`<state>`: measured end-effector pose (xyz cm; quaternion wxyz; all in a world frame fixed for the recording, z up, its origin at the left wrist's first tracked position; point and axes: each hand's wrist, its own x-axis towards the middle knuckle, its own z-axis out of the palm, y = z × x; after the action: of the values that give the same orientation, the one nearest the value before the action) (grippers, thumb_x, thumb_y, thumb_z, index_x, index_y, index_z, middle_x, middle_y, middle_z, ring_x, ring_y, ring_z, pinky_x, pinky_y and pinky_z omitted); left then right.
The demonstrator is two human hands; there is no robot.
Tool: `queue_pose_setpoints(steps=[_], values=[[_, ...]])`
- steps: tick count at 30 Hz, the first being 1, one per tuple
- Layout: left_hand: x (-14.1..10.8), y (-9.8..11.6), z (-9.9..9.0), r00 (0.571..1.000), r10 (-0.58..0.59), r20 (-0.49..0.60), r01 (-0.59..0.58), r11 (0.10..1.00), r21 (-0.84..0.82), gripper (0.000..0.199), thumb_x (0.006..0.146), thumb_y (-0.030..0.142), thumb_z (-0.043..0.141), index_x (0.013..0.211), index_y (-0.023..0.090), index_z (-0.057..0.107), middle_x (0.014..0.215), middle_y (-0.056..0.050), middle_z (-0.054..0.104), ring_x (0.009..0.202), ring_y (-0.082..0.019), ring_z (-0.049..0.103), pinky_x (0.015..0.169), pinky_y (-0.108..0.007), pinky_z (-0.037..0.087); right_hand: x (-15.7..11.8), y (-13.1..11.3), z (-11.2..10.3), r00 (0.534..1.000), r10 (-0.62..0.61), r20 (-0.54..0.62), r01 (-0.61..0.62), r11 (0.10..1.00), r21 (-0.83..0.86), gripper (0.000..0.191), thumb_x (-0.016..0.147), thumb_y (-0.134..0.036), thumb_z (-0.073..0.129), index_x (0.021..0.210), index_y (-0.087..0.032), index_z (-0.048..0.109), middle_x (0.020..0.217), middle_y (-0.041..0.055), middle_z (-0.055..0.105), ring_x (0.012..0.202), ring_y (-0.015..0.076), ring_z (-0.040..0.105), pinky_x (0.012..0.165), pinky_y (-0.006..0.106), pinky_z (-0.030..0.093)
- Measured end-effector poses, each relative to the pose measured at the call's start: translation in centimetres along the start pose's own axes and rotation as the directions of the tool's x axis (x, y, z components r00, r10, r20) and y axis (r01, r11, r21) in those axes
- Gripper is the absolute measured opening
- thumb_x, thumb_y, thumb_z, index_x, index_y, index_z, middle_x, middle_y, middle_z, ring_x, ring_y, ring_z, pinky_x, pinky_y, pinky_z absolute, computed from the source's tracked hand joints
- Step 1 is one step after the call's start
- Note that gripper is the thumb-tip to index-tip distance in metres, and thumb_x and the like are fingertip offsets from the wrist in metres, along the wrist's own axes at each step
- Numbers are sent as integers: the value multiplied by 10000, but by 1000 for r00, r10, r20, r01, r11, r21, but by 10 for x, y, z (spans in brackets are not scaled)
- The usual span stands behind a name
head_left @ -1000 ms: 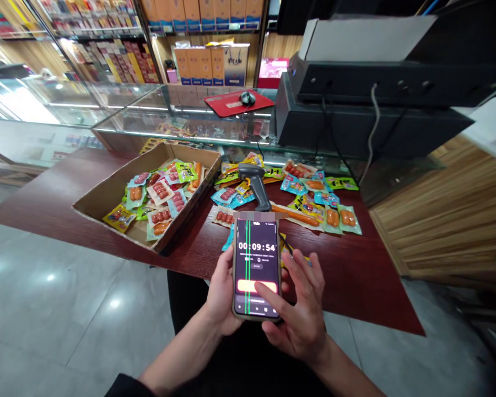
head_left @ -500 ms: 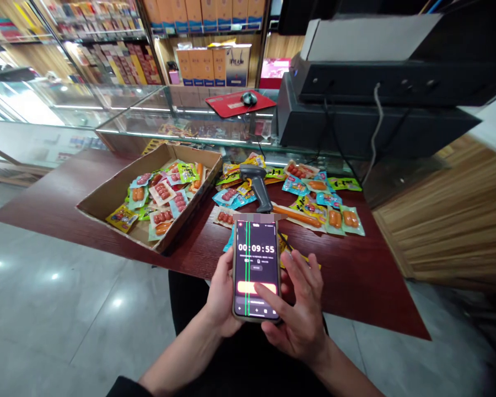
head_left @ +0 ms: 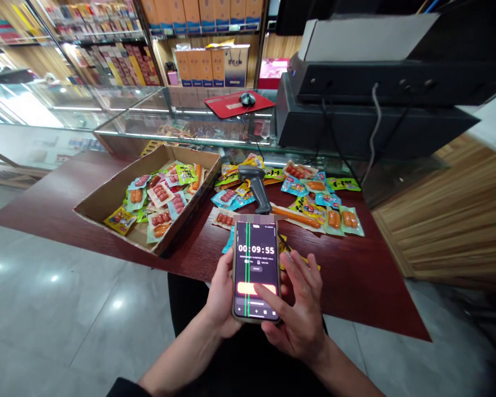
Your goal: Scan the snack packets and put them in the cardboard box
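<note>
A smartphone (head_left: 257, 270) with a lit screen reading 00:09:55 is held upright in my left hand (head_left: 222, 298), its fingers wrapped round the case from the left and behind. My right hand (head_left: 300, 309) has its index fingertip on the orange button low on the screen, while its other fingers are spread. Just beyond the phone, a grey barcode scanner (head_left: 256, 188) lies among packaged sausages (head_left: 310, 218) and small snack packets. To the left stands a shallow cardboard box (head_left: 103, 207) holding several more sausage packs (head_left: 161, 193).
The dark red wooden table (head_left: 355, 286) carries all of this. Behind it is a glass display counter (head_left: 149, 118) with a red mouse pad (head_left: 227, 106) and a computer mouse (head_left: 247, 98). Black equipment (head_left: 376, 121) with cables stands at the right. Stocked shelves line the back.
The view has shifted very slightly, so the background sits a little further left. Both hands and the phone keep their positions, and the timer reads the same.
</note>
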<state>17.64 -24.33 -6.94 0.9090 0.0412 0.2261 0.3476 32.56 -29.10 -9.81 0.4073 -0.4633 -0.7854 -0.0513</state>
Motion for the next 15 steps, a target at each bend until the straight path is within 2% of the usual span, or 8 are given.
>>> queue_pose_setpoints(steps=[9, 15], values=[[-1, 1, -1, 999, -13, 42, 13, 1000, -5, 616, 918, 549, 375, 1163, 52, 645, 1020, -184, 713, 990, -311, 671, 919, -431, 488, 0, 0, 0, 1000, -8, -2, 8, 1000, 18, 426, 940, -525, 381, 1108, -273, 681, 1581, 78, 219, 1396, 388, 282, 1071, 693, 175], [-1, 0, -4, 998, 9, 55, -9, 1000, -6, 608, 920, 546, 381, 1168, 58, 645, 1019, -172, 716, 980, -302, 674, 931, -423, 477, -2, 0, -1, 998, -59, -17, 60, 998, 22, 479, 932, -570, 356, 1103, -262, 681, 1582, 99, 211, 1405, 391, 254, 1070, 702, 145]])
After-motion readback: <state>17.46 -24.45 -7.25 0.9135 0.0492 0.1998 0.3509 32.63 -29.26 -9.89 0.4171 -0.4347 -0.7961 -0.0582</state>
